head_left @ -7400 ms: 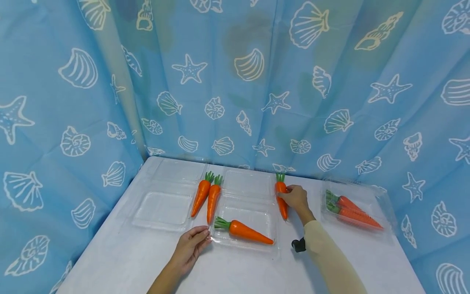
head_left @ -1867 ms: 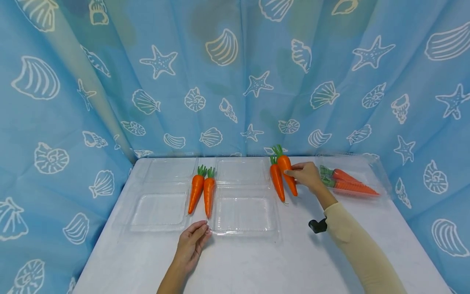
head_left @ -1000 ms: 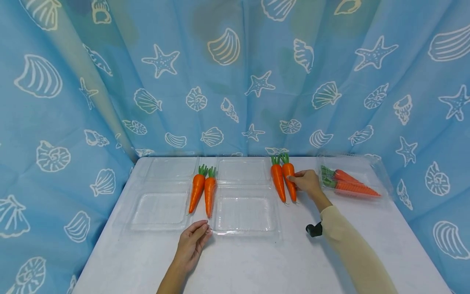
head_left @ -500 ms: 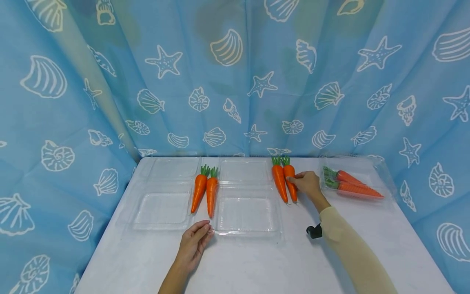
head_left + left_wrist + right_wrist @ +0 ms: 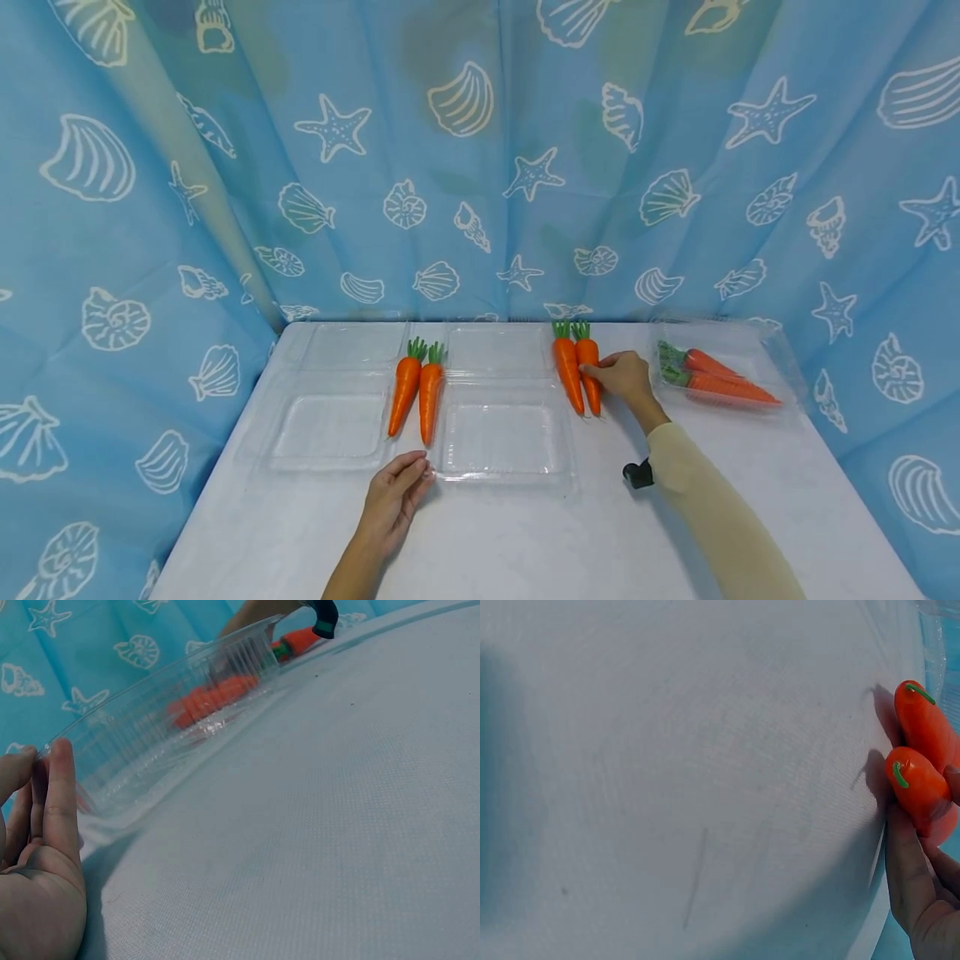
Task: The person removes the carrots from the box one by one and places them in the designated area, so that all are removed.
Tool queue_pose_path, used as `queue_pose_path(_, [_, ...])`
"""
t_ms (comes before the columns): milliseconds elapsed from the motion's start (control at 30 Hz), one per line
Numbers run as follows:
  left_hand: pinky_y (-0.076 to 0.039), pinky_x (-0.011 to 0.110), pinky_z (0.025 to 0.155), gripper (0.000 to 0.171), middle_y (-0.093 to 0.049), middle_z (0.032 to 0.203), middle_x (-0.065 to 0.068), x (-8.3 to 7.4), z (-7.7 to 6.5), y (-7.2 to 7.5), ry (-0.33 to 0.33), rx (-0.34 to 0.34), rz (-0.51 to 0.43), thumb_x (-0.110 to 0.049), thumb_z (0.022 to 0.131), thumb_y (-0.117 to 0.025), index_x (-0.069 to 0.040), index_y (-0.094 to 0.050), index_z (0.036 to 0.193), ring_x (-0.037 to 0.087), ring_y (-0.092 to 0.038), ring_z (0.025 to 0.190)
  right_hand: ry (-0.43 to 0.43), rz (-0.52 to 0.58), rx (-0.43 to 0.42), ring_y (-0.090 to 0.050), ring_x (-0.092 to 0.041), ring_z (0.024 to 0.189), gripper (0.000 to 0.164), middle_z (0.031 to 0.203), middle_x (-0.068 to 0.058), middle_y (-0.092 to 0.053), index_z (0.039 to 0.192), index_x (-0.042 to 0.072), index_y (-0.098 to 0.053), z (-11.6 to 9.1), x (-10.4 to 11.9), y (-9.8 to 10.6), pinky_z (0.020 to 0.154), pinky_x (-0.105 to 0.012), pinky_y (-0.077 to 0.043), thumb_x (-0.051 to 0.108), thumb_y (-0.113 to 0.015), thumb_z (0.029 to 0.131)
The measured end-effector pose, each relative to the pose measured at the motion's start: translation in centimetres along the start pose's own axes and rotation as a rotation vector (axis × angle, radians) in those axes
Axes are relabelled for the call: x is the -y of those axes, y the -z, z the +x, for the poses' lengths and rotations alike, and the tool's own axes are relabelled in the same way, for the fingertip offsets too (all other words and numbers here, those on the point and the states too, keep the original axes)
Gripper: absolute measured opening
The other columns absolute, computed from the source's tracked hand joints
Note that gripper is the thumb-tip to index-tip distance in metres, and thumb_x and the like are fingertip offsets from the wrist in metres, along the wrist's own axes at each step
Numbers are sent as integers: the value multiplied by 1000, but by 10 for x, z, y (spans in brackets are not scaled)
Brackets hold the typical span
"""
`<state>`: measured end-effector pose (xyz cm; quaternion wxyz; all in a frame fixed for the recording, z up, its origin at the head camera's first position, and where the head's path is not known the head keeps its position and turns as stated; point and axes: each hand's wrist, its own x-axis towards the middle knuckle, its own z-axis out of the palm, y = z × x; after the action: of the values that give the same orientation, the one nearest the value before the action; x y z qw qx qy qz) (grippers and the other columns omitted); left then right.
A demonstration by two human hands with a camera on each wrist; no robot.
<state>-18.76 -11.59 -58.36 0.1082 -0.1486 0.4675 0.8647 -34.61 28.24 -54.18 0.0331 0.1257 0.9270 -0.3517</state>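
My right hand [image 5: 624, 377] grips an orange carrot [image 5: 588, 354] with a green top, which lies against another carrot [image 5: 567, 367] right of the middle container. In the right wrist view, the fingers [image 5: 909, 877] and thumb are around the gripped carrot [image 5: 921, 780]. My left hand [image 5: 392, 504] pinches the near left corner of a clear plastic container [image 5: 502, 477] with its lid folded back. The left wrist view shows thumb and fingers meeting on that rim. Two more carrots, a left one [image 5: 406, 392] and a right one [image 5: 431, 396], lie side by side left of this container.
A second open clear container [image 5: 326, 462] stands at the left. At the far right is a closed clear box [image 5: 780, 358] with two carrots inside. A blue shell-patterned curtain [image 5: 480, 167] surrounds the white table [image 5: 480, 550] at the back and sides.
The carrot that lay in the middle container has moved out to the right, set down beside the other carrot there. Since half a second ago it shifted slightly left against its neighbour. My left hand stays put.
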Motion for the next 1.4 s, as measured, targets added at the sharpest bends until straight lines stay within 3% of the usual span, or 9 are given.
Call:
queue_pose_path(467, [-51, 33, 94, 46, -62, 109, 14, -2, 0, 3, 9, -4, -10, -11, 89, -71, 6, -52, 128, 18, -67, 95, -10, 33, -14, -62, -23, 71, 56, 85, -13, -68, 105, -3, -68, -2, 1, -6, 61, -29, -55, 48, -75, 82])
queue_pose_path(767, [-51, 33, 95, 48, -62, 109, 14, -1, 0, 2, 7, 5, -20, -11, 89, -71, 7, -51, 129, 18, -66, 95, -35, 66, 20, -61, -25, 76, 62, 90, -15, -67, 108, -4, -67, -4, 2, -4, 65, -29, -55, 51, -74, 82])
queue_pose_path(967, [-53, 35, 92, 44, -64, 105, 14, 1, -1, 1, -21, 49, -10, -9, 92, -67, 10, -51, 128, 18, -67, 90, -53, 30, 81, -60, -26, 78, 70, 88, -13, -66, 109, -4, -64, -3, 1, 3, 68, -30, -54, 59, -71, 80])
queue_pose_path(1167, [-53, 37, 93, 48, -64, 106, 15, -1, -2, 0, 7, 27, 5, -13, 90, -71, 8, -51, 128, 20, -67, 91, -6, -16, 118, -65, -24, 74, 73, 79, -12, -69, 109, -6, -64, -1, -2, 17, 68, -33, -55, 61, -70, 81])
queue_pose_path(1400, [-52, 39, 94, 52, -64, 104, 14, -5, -3, 0, 44, 18, 18, -18, 88, -73, 7, -52, 128, 21, -66, 94, 31, 26, 146, -70, -28, 82, 74, 93, -16, -70, 121, -8, -60, -10, 0, 41, 82, -40, -58, 57, -66, 86])
